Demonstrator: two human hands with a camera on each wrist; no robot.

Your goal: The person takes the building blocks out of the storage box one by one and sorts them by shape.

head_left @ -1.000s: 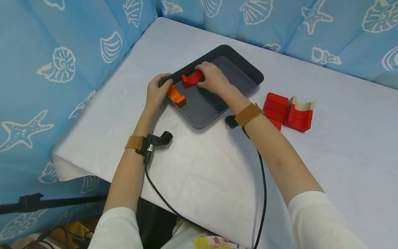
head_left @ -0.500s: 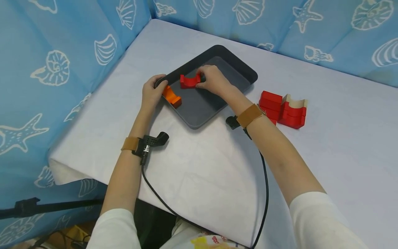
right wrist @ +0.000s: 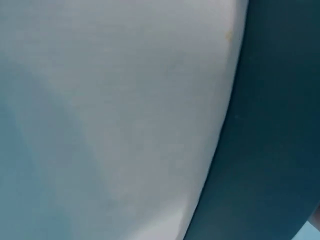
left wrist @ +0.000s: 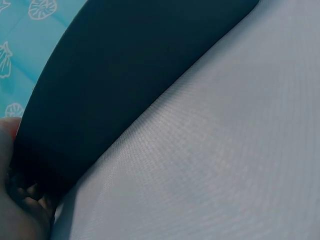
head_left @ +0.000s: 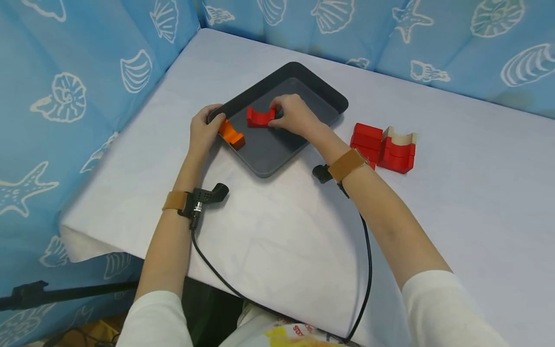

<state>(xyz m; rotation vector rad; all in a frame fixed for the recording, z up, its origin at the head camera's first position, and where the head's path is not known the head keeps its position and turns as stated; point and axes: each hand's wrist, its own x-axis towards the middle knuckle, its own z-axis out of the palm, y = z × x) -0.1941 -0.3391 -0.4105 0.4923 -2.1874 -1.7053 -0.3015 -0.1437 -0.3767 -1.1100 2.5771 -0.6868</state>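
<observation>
A dark grey rectangular tray lies at an angle on the white-covered table. My left hand grips its left corner, thumb over the rim and fingers outside; in the left wrist view the hand shows only at the lower left edge, against the tray wall. Inside the tray, an orange block with a curved hollow sits along the left wall, close by that thumb. With thumb and fingers my right hand pinches the right end of a red U-shaped block inside the tray. The right wrist view shows mostly tray wall and cloth.
To the tray's right stand stacked red blocks and red curved blocks with a plain wooden one behind. My right forearm partly covers them. A black cable runs from the wrist cameras. Blue shell-print curtains border the table.
The red U-shaped block has shifted toward the tray's middle and turned more level, with my right hand still pinching it. My left hand keeps its grip. The head view has shifted slightly right.
</observation>
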